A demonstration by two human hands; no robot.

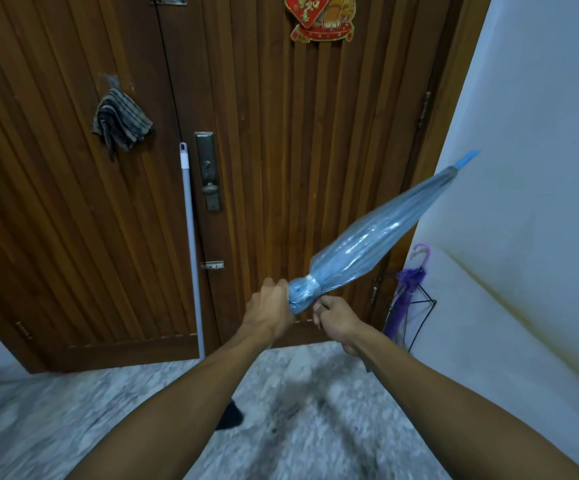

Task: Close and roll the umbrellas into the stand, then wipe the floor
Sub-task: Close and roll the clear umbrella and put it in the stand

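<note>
A closed, translucent blue umbrella (pixel 367 237) points up and to the right, its blue tip near the white wall. My left hand (pixel 269 311) grips it at the lower, bunched end. My right hand (pixel 335 318) pinches the blue wrap strap just below that end. The umbrella's handle is hidden behind my hands. A purple umbrella (pixel 404 292) stands rolled in the black wire stand (pixel 419 306) in the corner at the right.
A brown wooden door (pixel 264 133) fills the view ahead. A mop handle (pixel 191 244) leans on it, and a striped cloth (pixel 120 121) hangs from a hook. Speckled grey floor (pixel 298 410) lies below, with a dark foot (pixel 229 415) on it.
</note>
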